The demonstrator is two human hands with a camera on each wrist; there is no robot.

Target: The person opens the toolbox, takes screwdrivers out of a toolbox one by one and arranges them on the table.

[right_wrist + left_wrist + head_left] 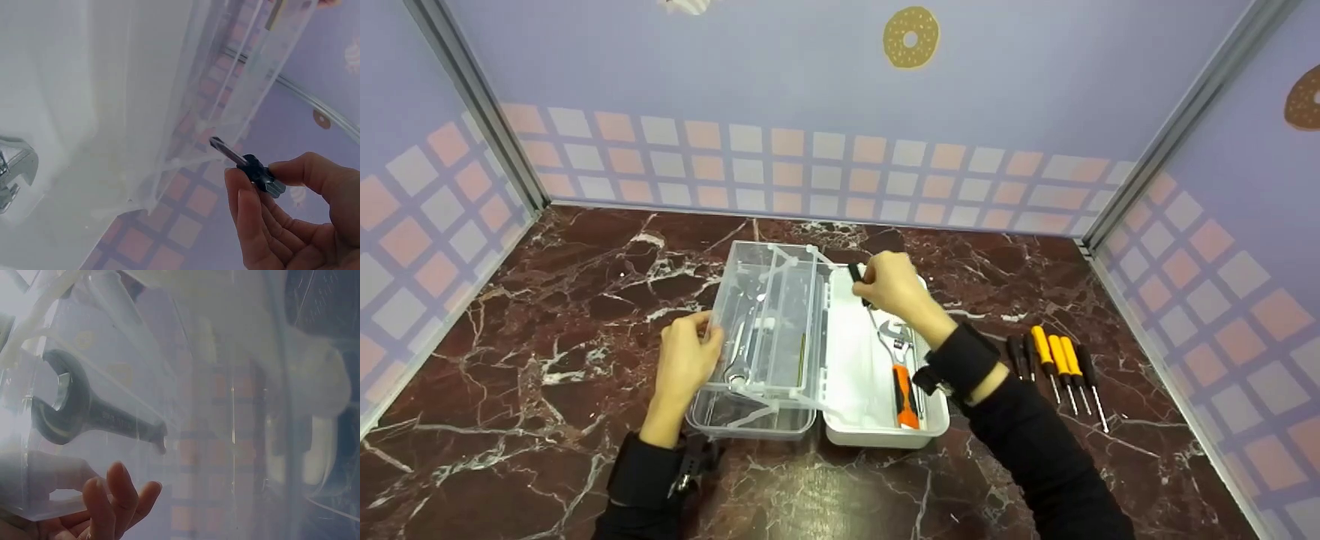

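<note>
A toolbox lies opened out on the table, its white base (851, 360) on the right and its clear tray (784, 330) raised over the clear lid (735, 429) on the left. My left hand (682, 356) grips the tray's left edge, fingers curled at the plastic. Inside the tray is an open-end wrench (107, 413). My right hand (894, 285) pinches a small screwdriver (260, 173) by its dark handle between thumb and fingers, over the far part of the white base. An adjustable wrench (901, 367) with an orange and black handle lies in the base.
Right of the toolbox, several screwdrivers (1044, 352) with yellow or black handles lie side by side on the marbled tabletop (585, 322). A thin brass-coloured rod (802, 358) shows in the tray. Printed panels (810, 90) wall in the back and both sides.
</note>
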